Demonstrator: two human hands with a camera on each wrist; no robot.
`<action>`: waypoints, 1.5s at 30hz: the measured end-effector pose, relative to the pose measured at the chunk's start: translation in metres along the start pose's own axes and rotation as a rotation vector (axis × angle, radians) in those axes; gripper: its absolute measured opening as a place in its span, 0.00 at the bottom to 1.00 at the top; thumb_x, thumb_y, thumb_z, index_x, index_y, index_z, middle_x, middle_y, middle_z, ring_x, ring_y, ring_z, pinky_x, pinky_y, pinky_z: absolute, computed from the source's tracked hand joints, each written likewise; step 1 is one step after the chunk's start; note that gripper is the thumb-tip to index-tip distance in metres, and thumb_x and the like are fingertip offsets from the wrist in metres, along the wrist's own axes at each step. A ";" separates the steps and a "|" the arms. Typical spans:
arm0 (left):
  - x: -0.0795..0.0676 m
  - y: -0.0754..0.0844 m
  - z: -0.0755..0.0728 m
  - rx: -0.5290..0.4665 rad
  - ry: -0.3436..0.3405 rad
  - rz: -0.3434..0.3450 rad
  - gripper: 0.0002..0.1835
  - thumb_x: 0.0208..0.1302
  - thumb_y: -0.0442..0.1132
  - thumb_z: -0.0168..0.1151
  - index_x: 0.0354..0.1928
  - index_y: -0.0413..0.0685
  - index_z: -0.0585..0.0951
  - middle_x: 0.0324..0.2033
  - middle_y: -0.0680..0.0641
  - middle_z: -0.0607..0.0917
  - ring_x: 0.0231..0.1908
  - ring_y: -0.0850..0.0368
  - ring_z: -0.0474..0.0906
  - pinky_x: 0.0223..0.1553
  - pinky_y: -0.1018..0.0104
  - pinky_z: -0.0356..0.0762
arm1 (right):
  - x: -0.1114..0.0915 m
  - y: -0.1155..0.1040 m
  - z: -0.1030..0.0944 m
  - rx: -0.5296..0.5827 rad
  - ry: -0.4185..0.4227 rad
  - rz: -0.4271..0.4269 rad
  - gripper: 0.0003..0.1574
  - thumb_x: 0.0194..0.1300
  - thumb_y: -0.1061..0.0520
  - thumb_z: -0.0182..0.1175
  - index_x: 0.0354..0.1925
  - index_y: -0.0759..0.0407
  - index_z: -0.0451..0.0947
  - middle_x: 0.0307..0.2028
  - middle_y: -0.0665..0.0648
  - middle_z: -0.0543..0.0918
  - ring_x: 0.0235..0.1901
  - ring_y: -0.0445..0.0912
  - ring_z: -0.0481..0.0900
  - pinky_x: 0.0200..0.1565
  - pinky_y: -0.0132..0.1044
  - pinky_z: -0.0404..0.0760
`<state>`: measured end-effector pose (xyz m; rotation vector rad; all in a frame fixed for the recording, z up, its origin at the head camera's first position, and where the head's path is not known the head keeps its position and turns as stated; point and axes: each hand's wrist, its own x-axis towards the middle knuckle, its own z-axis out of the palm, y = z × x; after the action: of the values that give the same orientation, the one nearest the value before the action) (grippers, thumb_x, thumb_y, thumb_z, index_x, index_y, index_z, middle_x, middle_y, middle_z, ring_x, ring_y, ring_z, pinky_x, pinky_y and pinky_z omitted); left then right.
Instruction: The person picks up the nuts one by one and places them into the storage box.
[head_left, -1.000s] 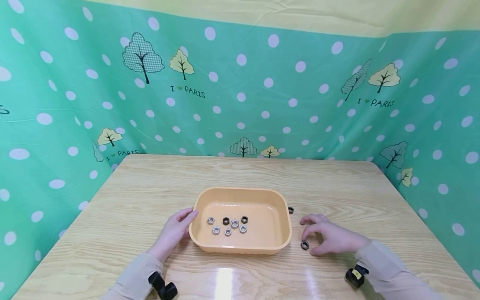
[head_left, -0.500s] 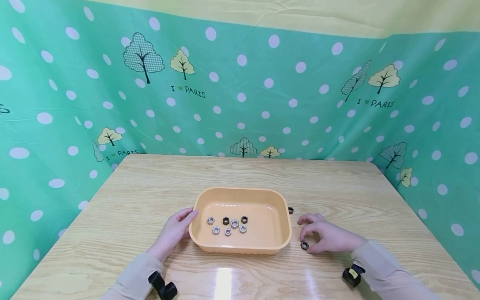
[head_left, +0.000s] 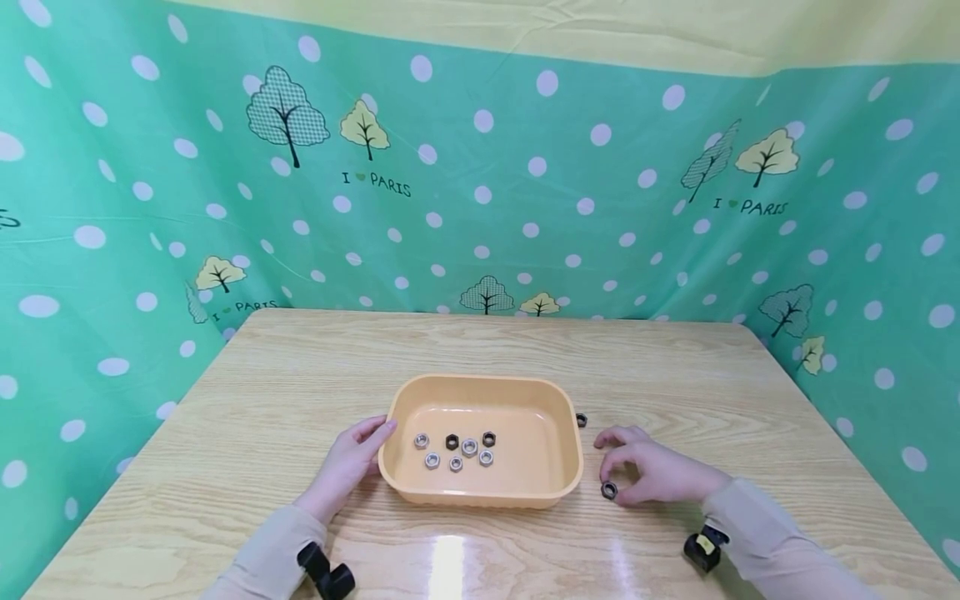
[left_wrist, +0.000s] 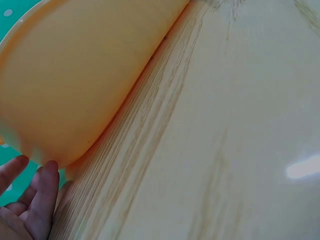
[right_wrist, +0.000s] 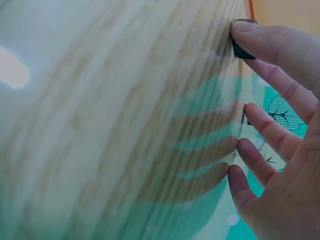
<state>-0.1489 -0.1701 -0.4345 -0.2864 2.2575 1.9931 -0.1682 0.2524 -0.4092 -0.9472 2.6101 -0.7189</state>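
A shallow orange plastic tray (head_left: 525, 479) stands on the table, with several silver and black hex nuts (head_left: 469, 448) inside. My left hand (head_left: 351, 458) holds its left end, thumb at the rim; the left wrist view shows fingertips against the tray's outer wall (left_wrist: 85, 75). To the right of the tray, my right hand (head_left: 660, 471) pinches a dark hex nut (head_left: 609, 491) between thumb and index finger, at the tabletop. In the right wrist view the thumb covers part of that nut (right_wrist: 245, 52), while the other fingertips touch the table.
Another dark nut (head_left: 581, 421) lies against the tray's right side, partly hidden by it. The wooden table (head_left: 315, 358) ends at a green dotted curtain (head_left: 480, 217) behind and at both sides. Black wrist cameras (head_left: 702, 550) sit on both sleeves.
My right hand has moved slightly left, and its thumb and index finger have closed on the dark nut. The left hand and the tray stay where they were.
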 end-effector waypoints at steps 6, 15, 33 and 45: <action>0.000 0.000 0.000 0.008 -0.005 0.000 0.29 0.70 0.48 0.52 0.64 0.33 0.67 0.57 0.31 0.74 0.43 0.54 0.82 0.41 0.67 0.85 | 0.000 0.001 0.000 -0.005 0.003 -0.019 0.12 0.46 0.52 0.72 0.29 0.39 0.79 0.54 0.58 0.72 0.55 0.59 0.64 0.56 0.60 0.65; 0.001 -0.002 -0.001 0.009 -0.009 0.004 0.30 0.69 0.48 0.53 0.64 0.33 0.66 0.58 0.30 0.73 0.44 0.52 0.82 0.41 0.65 0.85 | 0.002 0.004 0.003 -0.003 0.000 0.020 0.13 0.46 0.54 0.72 0.27 0.38 0.78 0.54 0.55 0.72 0.56 0.57 0.64 0.58 0.61 0.65; 0.001 -0.003 -0.001 0.006 0.000 -0.012 0.31 0.69 0.49 0.53 0.64 0.32 0.66 0.58 0.29 0.73 0.42 0.56 0.82 0.40 0.67 0.85 | 0.002 0.002 0.003 -0.002 0.024 -0.007 0.12 0.45 0.53 0.73 0.28 0.39 0.79 0.53 0.55 0.73 0.55 0.57 0.65 0.56 0.58 0.67; 0.002 -0.003 0.000 0.003 -0.012 -0.015 0.31 0.69 0.49 0.53 0.65 0.33 0.66 0.58 0.30 0.73 0.43 0.56 0.82 0.41 0.67 0.84 | 0.000 0.005 0.003 0.021 0.045 0.000 0.12 0.45 0.52 0.72 0.28 0.38 0.79 0.53 0.56 0.74 0.55 0.57 0.66 0.57 0.59 0.67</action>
<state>-0.1506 -0.1703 -0.4380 -0.2900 2.2443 1.9790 -0.1696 0.2545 -0.4147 -0.9360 2.6357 -0.7752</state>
